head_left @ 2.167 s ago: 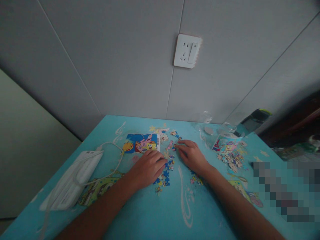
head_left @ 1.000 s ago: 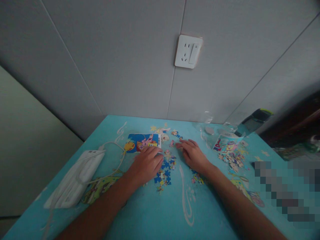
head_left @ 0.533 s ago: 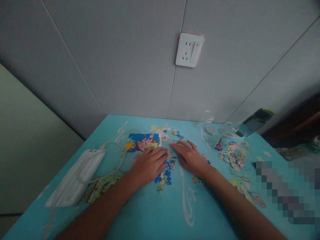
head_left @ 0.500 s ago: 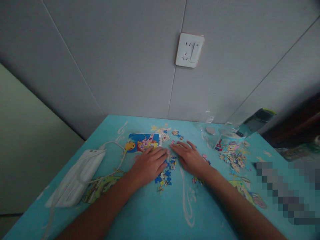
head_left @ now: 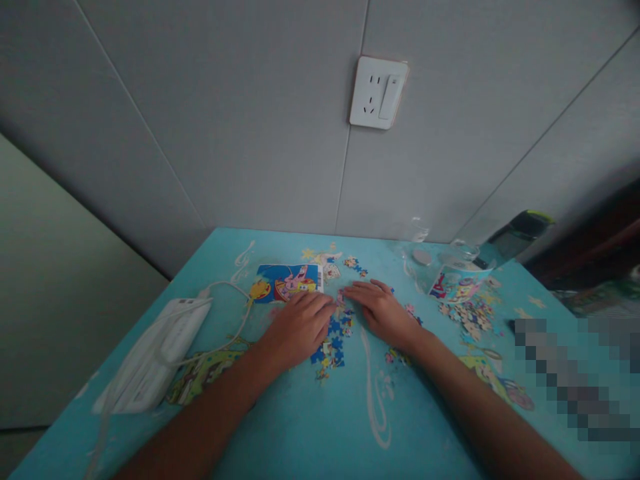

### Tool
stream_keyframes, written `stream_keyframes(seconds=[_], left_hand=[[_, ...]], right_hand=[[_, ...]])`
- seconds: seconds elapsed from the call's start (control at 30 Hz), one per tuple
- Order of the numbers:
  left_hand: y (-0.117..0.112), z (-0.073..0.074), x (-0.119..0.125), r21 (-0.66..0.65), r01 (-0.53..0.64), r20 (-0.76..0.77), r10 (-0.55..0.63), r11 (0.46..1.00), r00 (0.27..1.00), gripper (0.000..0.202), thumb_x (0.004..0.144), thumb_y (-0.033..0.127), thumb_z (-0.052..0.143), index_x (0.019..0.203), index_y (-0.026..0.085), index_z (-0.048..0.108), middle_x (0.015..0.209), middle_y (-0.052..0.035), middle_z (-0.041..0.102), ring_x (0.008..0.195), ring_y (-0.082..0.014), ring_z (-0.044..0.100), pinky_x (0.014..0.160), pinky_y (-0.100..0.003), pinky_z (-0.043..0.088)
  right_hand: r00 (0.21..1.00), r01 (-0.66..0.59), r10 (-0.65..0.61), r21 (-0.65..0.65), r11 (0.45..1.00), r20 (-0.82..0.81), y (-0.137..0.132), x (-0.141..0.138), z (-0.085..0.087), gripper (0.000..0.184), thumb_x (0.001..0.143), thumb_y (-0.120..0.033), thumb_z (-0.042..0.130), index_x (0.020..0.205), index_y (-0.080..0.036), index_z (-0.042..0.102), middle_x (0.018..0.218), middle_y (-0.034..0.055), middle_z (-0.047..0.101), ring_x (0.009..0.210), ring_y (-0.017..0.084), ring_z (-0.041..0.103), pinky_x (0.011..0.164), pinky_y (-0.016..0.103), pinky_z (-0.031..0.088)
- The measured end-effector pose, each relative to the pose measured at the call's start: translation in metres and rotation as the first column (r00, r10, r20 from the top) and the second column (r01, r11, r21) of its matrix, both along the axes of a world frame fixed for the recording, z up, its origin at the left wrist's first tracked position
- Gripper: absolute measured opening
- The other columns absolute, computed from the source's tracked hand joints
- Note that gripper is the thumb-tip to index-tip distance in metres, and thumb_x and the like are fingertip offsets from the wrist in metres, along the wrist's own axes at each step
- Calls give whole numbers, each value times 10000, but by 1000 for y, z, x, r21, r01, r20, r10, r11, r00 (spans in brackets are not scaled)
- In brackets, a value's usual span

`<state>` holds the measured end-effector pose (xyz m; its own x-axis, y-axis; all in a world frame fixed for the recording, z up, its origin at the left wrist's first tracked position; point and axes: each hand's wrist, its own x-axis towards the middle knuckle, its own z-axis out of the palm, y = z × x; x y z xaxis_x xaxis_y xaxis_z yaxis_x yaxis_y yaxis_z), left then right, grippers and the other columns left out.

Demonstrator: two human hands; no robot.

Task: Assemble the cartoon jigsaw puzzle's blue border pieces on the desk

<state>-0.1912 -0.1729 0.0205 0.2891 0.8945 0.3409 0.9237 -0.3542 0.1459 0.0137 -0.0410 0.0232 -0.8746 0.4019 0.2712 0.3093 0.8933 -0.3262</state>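
My left hand (head_left: 303,327) lies palm down over the left side of a partly joined jigsaw puzzle (head_left: 334,350), its fingers stretched out and partly covering the blue pieces. Facing it from the right, my right hand (head_left: 383,310) has its fingers extended flat, the tips at a pink puzzle piece (head_left: 341,300) by the puzzle's upper edge. The thumb's contact with this piece is hidden. Just beyond my left hand is a blue cartoon picture card (head_left: 290,280). Small joined clusters sit behind the hands (head_left: 354,265) and beneath my right wrist.
A white power strip (head_left: 155,353) with a looping cable takes up the table's left side. Loose puzzle pieces (head_left: 470,319) are heaped at right, before a clear printed tub (head_left: 457,283). A dark-capped bottle (head_left: 520,230) leans behind it. The wall with a socket (head_left: 379,93) borders the table's back.
My right hand's spread fingers have drawn together and shifted slightly, the tips now by the pink piece. My left hand stays over the puzzle, its fingers closer together. The view has tilted slightly.
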Motion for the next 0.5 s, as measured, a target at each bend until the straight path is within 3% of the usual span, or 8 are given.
stream_keyframes(seconds=[0.13, 0.4, 0.5], left_hand=[[2, -3, 4, -30, 28, 1, -28, 999, 1000, 428, 944, 184, 512, 1371, 180, 506, 1341, -99, 588, 1261, -266, 511, 1099, -480, 369], [5, -2, 4, -53, 17, 11, -16, 998, 1000, 443, 888, 146, 539, 1328, 199, 545, 1353, -85, 590, 1287, -265, 492, 1129, -488, 328], [5, -3, 2, -46, -1, 20, 2, 999, 1000, 422, 888, 150, 536, 1307, 197, 563, 1305, -90, 614, 1259, -262, 510, 1116, -481, 347]], right_hand=[[999, -27, 27, 11, 1000, 29, 1, -3, -4, 621, 867, -5, 464, 1412, -294, 535, 1373, 41, 633, 1365, 235, 482, 1159, 543, 287], [999, 21, -22, 36, 999, 24, 2, 3, -3, 642, 847, 9, 471, 1416, -282, 535, 1306, 61, 670, 1296, 237, 535, 1152, 528, 289], [999, 47, -47, 61, 997, -9, 5, 6, 0, 599, 844, -1, 494, 1371, -271, 580, 1240, 60, 699, 1211, 235, 581, 1113, 482, 346]])
